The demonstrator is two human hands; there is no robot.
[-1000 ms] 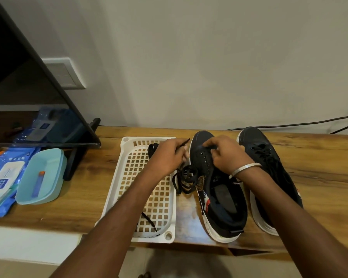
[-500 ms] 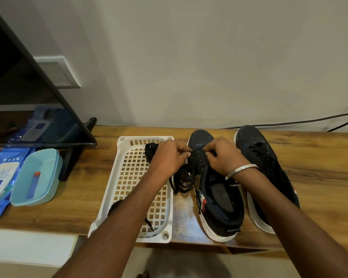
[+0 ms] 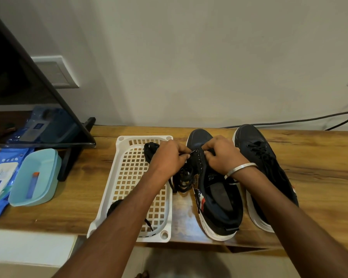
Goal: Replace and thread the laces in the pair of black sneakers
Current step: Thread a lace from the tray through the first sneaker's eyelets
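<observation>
Head view: both hands' fingers point(image 3: 186, 156) pinch a lace point(image 3: 184, 178) at a sneaker point(image 3: 213, 187) on the wooden table point(image 3: 319, 177).

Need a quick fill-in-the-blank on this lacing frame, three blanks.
1. Both hands work on the sneaker nearer the white ____.
2. The right wrist wears a silver ____.
3. The far-right sneaker is already ____.
4. The left hand pinches a black ____.

Missing: basket; bangle; laced; lace
</observation>
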